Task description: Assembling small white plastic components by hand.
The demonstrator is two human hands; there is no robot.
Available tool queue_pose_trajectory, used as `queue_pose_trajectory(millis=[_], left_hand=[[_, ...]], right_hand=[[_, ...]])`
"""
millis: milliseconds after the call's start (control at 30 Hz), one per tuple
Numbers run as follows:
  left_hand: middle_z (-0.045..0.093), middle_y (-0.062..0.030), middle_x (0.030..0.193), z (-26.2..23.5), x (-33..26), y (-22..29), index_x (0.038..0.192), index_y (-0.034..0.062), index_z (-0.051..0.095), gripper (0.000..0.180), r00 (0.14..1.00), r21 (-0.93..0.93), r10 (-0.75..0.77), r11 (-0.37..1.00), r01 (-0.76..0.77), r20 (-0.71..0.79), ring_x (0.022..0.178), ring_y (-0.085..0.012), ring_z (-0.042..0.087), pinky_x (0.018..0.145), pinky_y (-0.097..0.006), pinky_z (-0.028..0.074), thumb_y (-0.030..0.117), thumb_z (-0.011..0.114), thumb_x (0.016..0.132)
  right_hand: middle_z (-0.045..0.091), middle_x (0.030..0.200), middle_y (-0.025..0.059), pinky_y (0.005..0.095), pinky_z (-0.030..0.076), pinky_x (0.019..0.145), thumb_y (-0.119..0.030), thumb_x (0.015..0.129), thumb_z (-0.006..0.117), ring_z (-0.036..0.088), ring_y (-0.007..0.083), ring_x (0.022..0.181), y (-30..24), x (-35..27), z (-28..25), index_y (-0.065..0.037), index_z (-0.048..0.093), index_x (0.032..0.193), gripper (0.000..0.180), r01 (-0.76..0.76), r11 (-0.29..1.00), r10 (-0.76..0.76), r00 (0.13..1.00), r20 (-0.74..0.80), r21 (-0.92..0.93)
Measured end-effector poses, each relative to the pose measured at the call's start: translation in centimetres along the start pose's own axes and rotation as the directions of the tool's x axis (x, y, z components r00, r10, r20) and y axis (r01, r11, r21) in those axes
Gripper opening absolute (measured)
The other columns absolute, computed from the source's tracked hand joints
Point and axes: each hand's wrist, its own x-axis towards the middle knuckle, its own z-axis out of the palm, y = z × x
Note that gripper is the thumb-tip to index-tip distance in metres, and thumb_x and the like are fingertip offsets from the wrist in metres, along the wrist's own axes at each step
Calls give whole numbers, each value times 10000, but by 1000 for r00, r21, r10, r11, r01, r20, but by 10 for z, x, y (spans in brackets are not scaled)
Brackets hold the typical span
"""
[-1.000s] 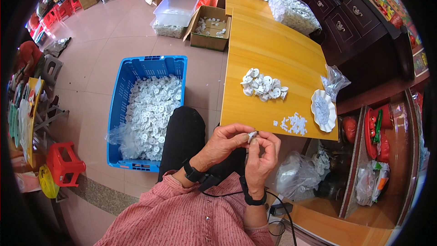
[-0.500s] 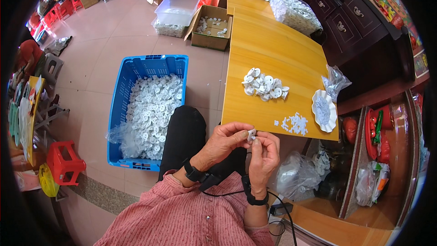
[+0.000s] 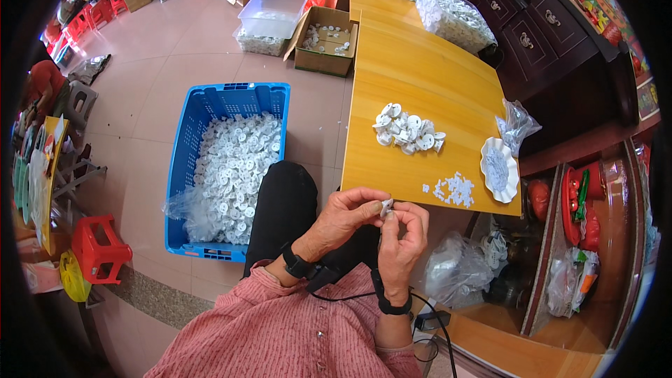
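Two hands meet just in front of the near edge of the long yellow wooden table (image 3: 420,70). The left hand (image 3: 348,213) and the right hand (image 3: 404,232) both pinch one small white plastic part (image 3: 386,208) between thumb and fingertips, fingers curled closed around it, above the lap.

Recommended handling: grip the part by its rim, keep both thumbs close to the joint, and hold it over the lap so that a dropped piece does not roll under the table.

Left of the knee stands a blue plastic crate (image 3: 210,108) lined with clear film and filled with white round parts. On the table lie a heap of white round caps (image 3: 408,129), a scatter of tiny white pieces (image 3: 453,189) and a white scalloped dish (image 3: 498,168). Nothing blocks the reach to these; the table edge sits just beyond the fingers.
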Motion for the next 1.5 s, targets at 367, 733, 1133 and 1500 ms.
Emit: queue_pose_trajectory(millis=[367, 733, 1133, 1500], left_hand=[[699, -126, 1158, 0, -2, -1, 1211, -20, 669, 245, 1000, -4, 5, 1000, -5, 11, 1026, -186, 682, 877, -335, 598, 72, 647, 985], [700, -120, 1146, 5, -5, 1, 1200, -23, 670, 235, 999, 1, 30, 1000, -30, 20, 1041, -183, 680, 896, -332, 593, 71, 646, 986], [695, -119, 1154, 1, -5, 3, 1212, -17, 660, 249, 1000, -71, 25, 997, -24, 19, 1010, -185, 683, 844, -319, 596, 112, 633, 1000], [693, -118, 1150, -1, -5, 1, 1213, -15, 661, 248, 999, -146, 16, 989, -10, 41, 977, -179, 680, 817, -316, 590, 118, 624, 1006]], right_hand=[[622, 1035, 150, 430, 508, 839, -8, 860, 660, 628, 319, 957, 7, -6, 7, -13, 591, 904, 82, -21, 999, 22, 999, -30, 37], [612, 1046, 160, 431, 509, 844, 7, 856, 642, 622, 321, 957, -2, -4, 4, -5, 581, 905, 79, 27, 1000, -27, 999, -45, 14], [588, 1062, 125, 331, 527, 820, -30, 942, 642, 614, 208, 944, -3, -6, 3, 26, 619, 948, 61, -130, 920, 121, 992, 48, 369], [594, 1096, 69, 250, 497, 834, -4, 953, 642, 589, 109, 948, -8, -4, 2, 25, 651, 950, 30, -286, 776, 257, 957, 132, 562]])
